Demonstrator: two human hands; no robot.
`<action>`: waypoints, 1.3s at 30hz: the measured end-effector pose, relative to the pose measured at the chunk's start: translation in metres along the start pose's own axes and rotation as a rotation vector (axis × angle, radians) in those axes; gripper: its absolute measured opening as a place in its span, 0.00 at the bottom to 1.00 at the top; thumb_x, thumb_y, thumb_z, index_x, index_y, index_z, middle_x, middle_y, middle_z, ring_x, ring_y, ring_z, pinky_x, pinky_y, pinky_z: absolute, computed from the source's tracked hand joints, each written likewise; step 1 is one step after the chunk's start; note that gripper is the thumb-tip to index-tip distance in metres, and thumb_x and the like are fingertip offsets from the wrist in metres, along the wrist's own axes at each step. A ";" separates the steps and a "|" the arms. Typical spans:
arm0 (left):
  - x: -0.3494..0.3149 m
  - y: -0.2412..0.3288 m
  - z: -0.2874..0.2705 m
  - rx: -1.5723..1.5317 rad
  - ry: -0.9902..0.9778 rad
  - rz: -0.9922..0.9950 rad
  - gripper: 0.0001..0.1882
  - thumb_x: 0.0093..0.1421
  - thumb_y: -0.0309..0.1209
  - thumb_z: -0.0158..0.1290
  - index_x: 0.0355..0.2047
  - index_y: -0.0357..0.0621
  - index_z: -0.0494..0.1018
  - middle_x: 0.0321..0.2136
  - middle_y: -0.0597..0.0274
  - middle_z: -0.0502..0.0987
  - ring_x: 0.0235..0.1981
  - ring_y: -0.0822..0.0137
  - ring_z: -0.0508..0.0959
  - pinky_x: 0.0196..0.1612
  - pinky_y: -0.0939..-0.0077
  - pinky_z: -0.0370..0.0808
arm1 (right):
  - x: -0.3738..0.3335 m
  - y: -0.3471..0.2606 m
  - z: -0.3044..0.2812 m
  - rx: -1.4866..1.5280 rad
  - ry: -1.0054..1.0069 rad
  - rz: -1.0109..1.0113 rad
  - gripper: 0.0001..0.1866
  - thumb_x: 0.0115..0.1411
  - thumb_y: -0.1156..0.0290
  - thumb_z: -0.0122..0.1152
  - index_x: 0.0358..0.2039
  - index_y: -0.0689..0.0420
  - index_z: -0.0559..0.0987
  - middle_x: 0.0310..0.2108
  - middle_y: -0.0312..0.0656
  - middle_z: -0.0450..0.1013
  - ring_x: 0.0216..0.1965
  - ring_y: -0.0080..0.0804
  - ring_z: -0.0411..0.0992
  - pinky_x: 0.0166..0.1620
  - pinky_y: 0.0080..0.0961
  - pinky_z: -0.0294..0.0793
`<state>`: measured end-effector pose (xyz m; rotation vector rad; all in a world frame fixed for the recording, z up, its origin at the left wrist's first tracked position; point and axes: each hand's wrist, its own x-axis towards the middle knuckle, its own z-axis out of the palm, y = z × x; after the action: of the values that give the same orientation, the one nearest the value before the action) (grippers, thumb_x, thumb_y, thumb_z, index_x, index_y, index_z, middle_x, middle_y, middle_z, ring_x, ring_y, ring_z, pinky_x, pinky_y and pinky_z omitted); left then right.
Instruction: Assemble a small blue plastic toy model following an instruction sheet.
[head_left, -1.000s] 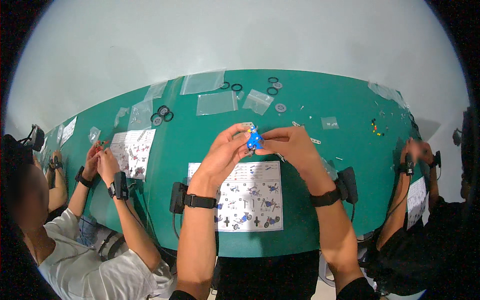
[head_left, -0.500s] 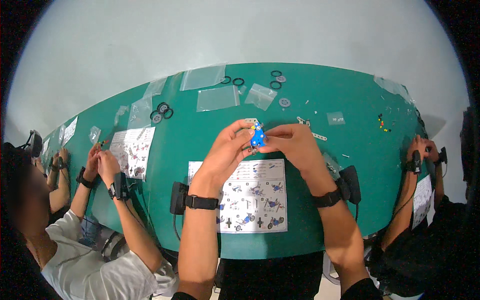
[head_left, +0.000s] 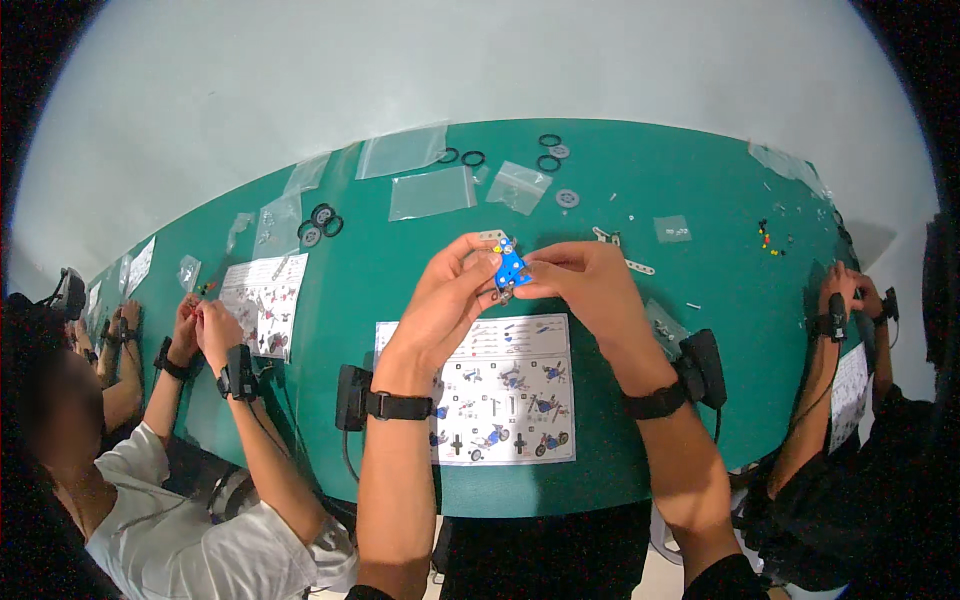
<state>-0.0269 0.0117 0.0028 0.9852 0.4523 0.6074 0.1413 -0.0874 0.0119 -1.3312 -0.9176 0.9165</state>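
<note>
Between my hands is a small model assembly [head_left: 511,268] of blue plates with a yellow piece and metal strips, held above the printed instruction sheet [head_left: 505,400]. My left hand [head_left: 452,290] grips its left side between thumb and fingers; a pale perforated strip pokes out above those fingers. From the right, the closed thumb and fingers of my right hand [head_left: 580,285] meet the lower right edge of the blue part. Whether those fingertips also pinch a small fastener is hidden. Beyond my right hand lie pale perforated strips [head_left: 638,267].
Toward the far edge of the green table [head_left: 600,490] lie clear plastic bags [head_left: 432,193], black tyre rings [head_left: 473,158] and grey wheels [head_left: 567,198]. A bag of small parts [head_left: 665,325] is beside my right wrist. Co-workers' hands [head_left: 205,325] work at left and right.
The assembly has tilted slightly and shifted a little left with my hands. My right fingers stay at its lower right edge. The view has shifted slightly.
</note>
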 end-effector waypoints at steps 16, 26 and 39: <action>0.001 0.001 -0.008 0.010 -0.006 -0.012 0.08 0.73 0.30 0.51 0.49 0.42 0.70 0.42 0.59 0.80 0.41 0.69 0.83 0.46 0.74 0.84 | 0.004 0.004 -0.001 -0.044 -0.080 -0.074 0.17 0.59 0.71 0.68 0.45 0.70 0.83 0.37 0.46 0.84 0.37 0.28 0.81 0.43 0.23 0.79; 0.003 -0.001 -0.007 0.021 0.014 -0.012 0.10 0.72 0.28 0.54 0.49 0.39 0.69 0.42 0.53 0.81 0.38 0.67 0.84 0.43 0.74 0.85 | 0.007 -0.004 -0.013 -0.078 -0.125 -0.027 0.12 0.61 0.75 0.67 0.41 0.71 0.83 0.35 0.47 0.83 0.36 0.30 0.83 0.41 0.22 0.82; 0.004 -0.002 -0.007 0.033 0.008 -0.018 0.10 0.72 0.27 0.52 0.50 0.38 0.67 0.44 0.48 0.80 0.45 0.58 0.85 0.46 0.71 0.85 | 0.012 0.005 -0.016 -0.098 -0.117 -0.087 0.13 0.59 0.73 0.70 0.41 0.69 0.84 0.34 0.46 0.83 0.36 0.28 0.82 0.42 0.24 0.81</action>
<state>-0.0276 0.0177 -0.0025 1.0094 0.4785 0.5895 0.1605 -0.0820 0.0063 -1.3202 -1.1145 0.8998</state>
